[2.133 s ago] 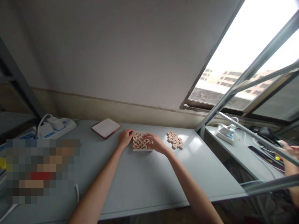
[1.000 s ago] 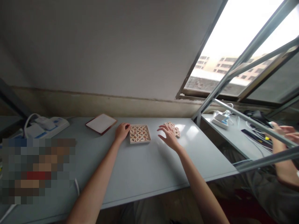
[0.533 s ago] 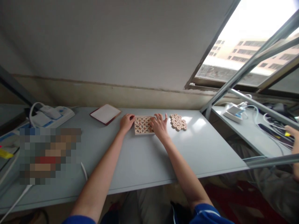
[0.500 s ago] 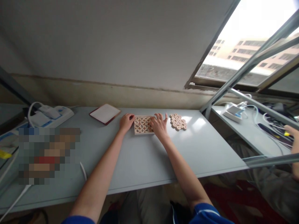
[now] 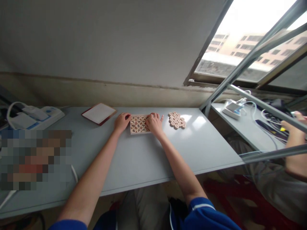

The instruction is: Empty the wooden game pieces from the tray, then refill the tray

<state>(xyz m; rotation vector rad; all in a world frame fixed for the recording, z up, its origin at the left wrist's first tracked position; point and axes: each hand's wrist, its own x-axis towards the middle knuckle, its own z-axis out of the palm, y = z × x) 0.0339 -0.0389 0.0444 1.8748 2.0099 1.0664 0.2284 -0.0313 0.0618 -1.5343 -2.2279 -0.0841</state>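
Observation:
A small square wooden box (image 5: 138, 125) filled with round wooden game pieces lies on the grey table (image 5: 134, 159). My left hand (image 5: 121, 121) grips the box's left edge with curled fingers. My right hand (image 5: 154, 123) rests on the box's right side, fingers spread flat over the pieces. A cluster of loose round pieces (image 5: 176, 119) lies on the table just right of my right hand.
A red-edged lid with a white face (image 5: 98, 113) lies left of the box. A white power strip (image 5: 31, 115) sits at far left. Another person's hand (image 5: 295, 134) works at the neighbouring table (image 5: 242, 127), with cables and a metal frame bar between.
My right hand went out to the loose pieces, came back to the box and now lies flat on its right side. My left hand has stayed on the box's left edge.

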